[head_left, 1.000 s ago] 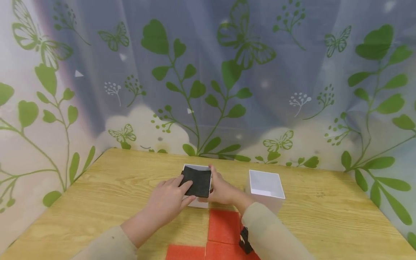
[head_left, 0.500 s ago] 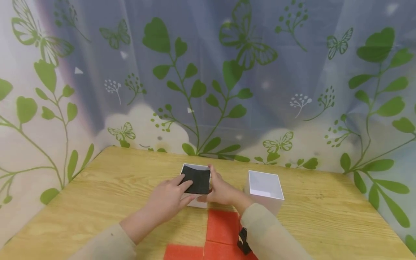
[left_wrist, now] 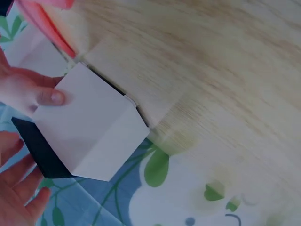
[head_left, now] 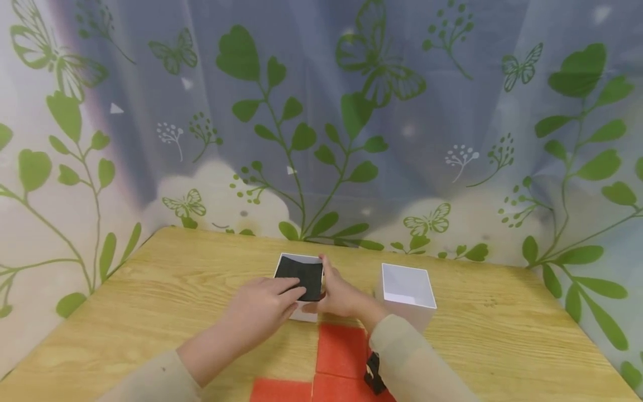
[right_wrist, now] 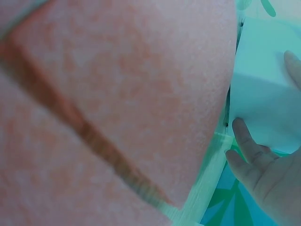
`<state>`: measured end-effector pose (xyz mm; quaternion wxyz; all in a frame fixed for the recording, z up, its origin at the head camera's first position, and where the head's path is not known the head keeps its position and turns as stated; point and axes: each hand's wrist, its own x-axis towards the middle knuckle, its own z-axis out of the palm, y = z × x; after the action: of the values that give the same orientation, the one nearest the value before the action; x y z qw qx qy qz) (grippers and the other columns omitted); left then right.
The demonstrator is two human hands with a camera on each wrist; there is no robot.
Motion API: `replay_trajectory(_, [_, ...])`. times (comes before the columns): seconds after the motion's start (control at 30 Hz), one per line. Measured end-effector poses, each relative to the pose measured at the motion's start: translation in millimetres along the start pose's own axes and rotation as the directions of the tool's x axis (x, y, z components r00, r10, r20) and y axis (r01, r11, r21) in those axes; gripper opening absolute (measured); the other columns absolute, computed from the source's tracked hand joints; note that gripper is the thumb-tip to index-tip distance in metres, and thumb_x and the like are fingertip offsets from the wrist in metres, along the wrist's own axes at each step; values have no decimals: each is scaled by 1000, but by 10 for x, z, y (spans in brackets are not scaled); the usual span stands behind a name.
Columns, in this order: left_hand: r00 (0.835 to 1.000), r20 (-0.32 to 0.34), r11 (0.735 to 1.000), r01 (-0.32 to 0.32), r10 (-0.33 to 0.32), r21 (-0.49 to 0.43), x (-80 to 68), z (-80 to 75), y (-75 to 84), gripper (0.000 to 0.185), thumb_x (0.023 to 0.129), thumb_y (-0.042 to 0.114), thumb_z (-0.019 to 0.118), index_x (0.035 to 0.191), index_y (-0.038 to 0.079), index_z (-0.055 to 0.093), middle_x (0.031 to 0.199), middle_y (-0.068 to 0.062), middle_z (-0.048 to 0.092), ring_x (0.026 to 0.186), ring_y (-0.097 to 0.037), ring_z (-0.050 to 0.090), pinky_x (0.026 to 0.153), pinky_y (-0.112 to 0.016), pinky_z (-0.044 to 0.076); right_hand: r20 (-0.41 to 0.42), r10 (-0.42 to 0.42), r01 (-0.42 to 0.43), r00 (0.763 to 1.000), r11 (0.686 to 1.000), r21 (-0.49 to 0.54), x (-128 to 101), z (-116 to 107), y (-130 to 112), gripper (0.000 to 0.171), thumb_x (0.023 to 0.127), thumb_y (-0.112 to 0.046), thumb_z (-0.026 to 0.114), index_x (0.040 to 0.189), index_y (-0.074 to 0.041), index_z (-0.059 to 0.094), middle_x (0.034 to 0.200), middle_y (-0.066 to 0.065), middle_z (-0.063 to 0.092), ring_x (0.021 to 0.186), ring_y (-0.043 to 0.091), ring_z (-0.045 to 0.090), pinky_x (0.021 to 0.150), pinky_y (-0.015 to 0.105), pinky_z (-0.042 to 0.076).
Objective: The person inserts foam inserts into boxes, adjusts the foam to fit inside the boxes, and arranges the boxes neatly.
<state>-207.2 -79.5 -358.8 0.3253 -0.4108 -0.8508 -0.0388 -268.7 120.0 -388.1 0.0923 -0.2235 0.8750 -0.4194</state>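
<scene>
Left hand (head_left: 263,306), fingers straight, pressing flat on the black pad (head_left: 300,270); right hand (head_left: 337,293) curled round the white box (head_left: 301,312), steadying its right side. Pad now sunk level with the rim, no longer tilted up as a second ago. Second white box (head_left: 407,286) just to the right, apart. Orange foam squares (head_left: 339,352) close against the near edge. Bare wooden table (head_left: 150,290) wide open to the left.

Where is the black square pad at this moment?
In the head view the black pad sits in the top of the left white box, mid-table, between the left hand and right hand.
</scene>
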Motion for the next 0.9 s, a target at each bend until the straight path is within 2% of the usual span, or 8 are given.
replay_trajectory(0.13, [997, -11, 997, -74, 74, 23, 20, -9, 29, 30, 73, 4, 76, 102, 11, 72, 102, -4, 68, 92, -17, 65, 73, -33, 52, 0, 3, -3, 1000, 1000, -1, 4, -25, -5, 111, 72, -17, 82, 147, -6, 0, 127, 24, 32, 96, 26, 47, 82, 36, 45])
replay_trajectory(0.37, [996, 14, 996, -90, 90, -4, 83, 33, 28, 30, 73, 0, 74, 101, 10, 72, 100, -1, 67, 91, -16, 64, 75, -32, 52, -14, -8, 7, 1000, 999, -35, -14, -50, -14, 109, 72, -20, 82, 145, -5, 3, 124, 23, 35, 100, 27, 44, 86, 40, 42])
replay_trajectory(0.5, [997, 10, 997, -82, 82, -16, 88, 70, 17, 29, 73, -1, 73, 100, 10, 72, 99, -1, 67, 90, -16, 64, 75, -31, 53, -17, -29, 28, 999, 999, -42, -11, -40, -4, 108, 71, -20, 82, 144, -4, 4, 121, 22, 36, 101, 27, 42, 86, 41, 41])
replay_trajectory(0.63, [999, 30, 999, -45, 45, -28, 69, 86, 2, 30, 73, -1, 74, 101, 10, 72, 100, -3, 68, 91, -17, 65, 76, -31, 53, -3, -10, 10, 1000, 1000, -20, -1, -27, -6, 111, 72, -22, 81, 146, -6, 0, 126, 23, 33, 105, 27, 41, 90, 40, 40])
replay_trajectory(0.9, [999, 48, 1000, -14, 15, -14, 74, 118, -6, 30, 73, -2, 73, 101, 10, 73, 101, -2, 68, 91, -17, 65, 75, -31, 53, 15, 17, -17, 1000, 1000, 7, -10, -11, 2, 113, 74, -19, 81, 147, -6, -5, 126, 23, 31, 92, 24, 46, 78, 35, 45])
